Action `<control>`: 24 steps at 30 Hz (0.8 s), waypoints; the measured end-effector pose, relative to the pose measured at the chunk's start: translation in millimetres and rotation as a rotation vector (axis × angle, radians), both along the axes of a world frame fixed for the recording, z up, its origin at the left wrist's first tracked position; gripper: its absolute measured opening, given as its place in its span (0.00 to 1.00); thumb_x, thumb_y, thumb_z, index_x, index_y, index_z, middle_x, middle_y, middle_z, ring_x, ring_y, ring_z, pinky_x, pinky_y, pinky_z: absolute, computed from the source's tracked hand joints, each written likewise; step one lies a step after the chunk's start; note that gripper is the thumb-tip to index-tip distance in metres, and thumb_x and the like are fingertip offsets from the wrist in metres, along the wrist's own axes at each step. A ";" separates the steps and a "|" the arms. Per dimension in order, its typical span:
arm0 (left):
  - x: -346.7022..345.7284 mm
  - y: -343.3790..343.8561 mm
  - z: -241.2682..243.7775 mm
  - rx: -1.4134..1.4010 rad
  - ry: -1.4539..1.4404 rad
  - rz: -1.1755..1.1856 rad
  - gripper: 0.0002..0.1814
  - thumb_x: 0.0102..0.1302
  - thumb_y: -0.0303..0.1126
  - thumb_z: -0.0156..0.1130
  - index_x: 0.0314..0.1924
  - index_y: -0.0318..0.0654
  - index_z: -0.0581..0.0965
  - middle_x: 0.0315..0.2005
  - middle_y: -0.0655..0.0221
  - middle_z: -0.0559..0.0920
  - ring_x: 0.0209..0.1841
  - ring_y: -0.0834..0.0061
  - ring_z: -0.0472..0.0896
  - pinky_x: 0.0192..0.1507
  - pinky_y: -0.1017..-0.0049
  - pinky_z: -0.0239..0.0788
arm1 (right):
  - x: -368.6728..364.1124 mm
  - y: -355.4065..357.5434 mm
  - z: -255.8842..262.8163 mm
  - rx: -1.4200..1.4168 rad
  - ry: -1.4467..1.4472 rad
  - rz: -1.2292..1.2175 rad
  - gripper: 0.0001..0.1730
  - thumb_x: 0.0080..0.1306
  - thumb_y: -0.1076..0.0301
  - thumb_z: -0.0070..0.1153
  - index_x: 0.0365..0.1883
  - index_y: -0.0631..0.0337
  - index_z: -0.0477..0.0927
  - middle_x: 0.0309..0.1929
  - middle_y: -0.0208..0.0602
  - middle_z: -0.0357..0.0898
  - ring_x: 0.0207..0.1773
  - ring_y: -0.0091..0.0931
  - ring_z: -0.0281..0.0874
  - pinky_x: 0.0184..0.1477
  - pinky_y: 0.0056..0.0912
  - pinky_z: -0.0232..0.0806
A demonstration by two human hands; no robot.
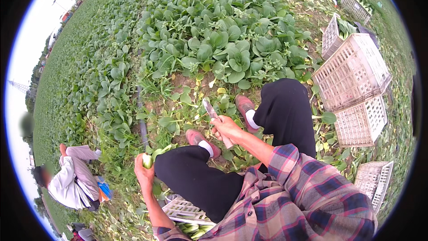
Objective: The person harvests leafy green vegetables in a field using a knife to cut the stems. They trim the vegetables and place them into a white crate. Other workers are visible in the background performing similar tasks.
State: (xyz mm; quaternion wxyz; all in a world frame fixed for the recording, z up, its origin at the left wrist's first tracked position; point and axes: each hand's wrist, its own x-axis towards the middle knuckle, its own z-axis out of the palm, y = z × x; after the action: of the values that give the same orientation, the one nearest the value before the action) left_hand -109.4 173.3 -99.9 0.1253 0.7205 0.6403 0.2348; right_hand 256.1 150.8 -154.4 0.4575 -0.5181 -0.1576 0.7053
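My right hand (224,129) grips a knife (210,108) with a broad, dull blade, held over the ground between my shoes. In my left hand (144,170), out beside my left knee, is a cut head of bok choy (147,160); its pale base shows above my fingers and its leaves lie towards my knee. Before me stands a dense bed of growing bok choy (237,57). Loose leaves and trimmings cover the soil around my feet. Below my left thigh, a white plastic crate (187,209) stands by a pile of cut bok choy (194,230).
Stacked plastic crates (351,73) stand to my right, with another crate (371,180) behind them. Farther up that side are crates filled with greens (356,6). A dark hose (143,130) runs along the ground at left. Another person (72,180) sits low at far left.
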 end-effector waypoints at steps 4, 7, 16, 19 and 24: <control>30.8 -3.6 58.7 0.015 0.036 0.018 0.27 0.50 0.23 0.68 0.54 0.38 0.78 0.40 0.54 0.84 0.44 0.59 0.83 0.50 0.66 0.72 | 24.4 -23.2 62.9 0.169 0.037 0.001 0.14 0.75 0.59 0.44 0.48 0.62 0.68 0.27 0.30 0.71 0.19 0.17 0.65 0.19 0.21 0.63; 61.6 13.2 92.4 0.152 0.118 -0.091 0.28 0.51 0.24 0.68 0.55 0.42 0.77 0.44 0.58 0.83 0.45 0.57 0.82 0.50 0.66 0.72 | 45.6 -26.7 85.4 0.316 0.042 -0.085 0.14 0.76 0.59 0.42 0.50 0.61 0.68 0.27 0.29 0.70 0.19 0.17 0.65 0.20 0.23 0.64; 184.2 109.3 54.0 0.152 0.510 -0.545 0.26 0.51 0.28 0.70 0.53 0.43 0.75 0.38 0.64 0.80 0.41 0.58 0.78 0.44 0.63 0.68 | 28.2 30.2 -45.3 -0.045 -0.003 -0.317 0.16 0.74 0.56 0.46 0.41 0.62 0.70 0.22 0.31 0.71 0.16 0.20 0.65 0.15 0.26 0.60; 224.4 159.8 -1.2 0.124 0.577 -0.787 0.31 0.43 0.21 0.67 0.53 0.40 0.74 0.41 0.65 0.79 0.42 0.63 0.78 0.45 0.66 0.65 | 32.2 58.5 -80.2 -0.109 -0.056 -0.286 0.17 0.74 0.55 0.47 0.40 0.62 0.70 0.23 0.31 0.72 0.17 0.20 0.67 0.16 0.27 0.62; 297.9 253.3 -120.2 0.161 0.727 -1.055 0.19 0.55 0.26 0.59 0.49 0.41 0.75 0.50 0.66 0.77 0.43 0.70 0.79 0.47 0.69 0.65 | 48.4 120.9 -132.4 -0.215 -0.218 -0.213 0.16 0.75 0.55 0.47 0.41 0.61 0.70 0.22 0.30 0.71 0.16 0.20 0.66 0.17 0.28 0.62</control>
State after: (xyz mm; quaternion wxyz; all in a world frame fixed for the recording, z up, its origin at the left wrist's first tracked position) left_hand 188.5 426.6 -220.0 -0.0555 0.9792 0.1819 -0.0701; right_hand 304.5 271.7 -286.7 0.4521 -0.6510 -0.0741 0.6053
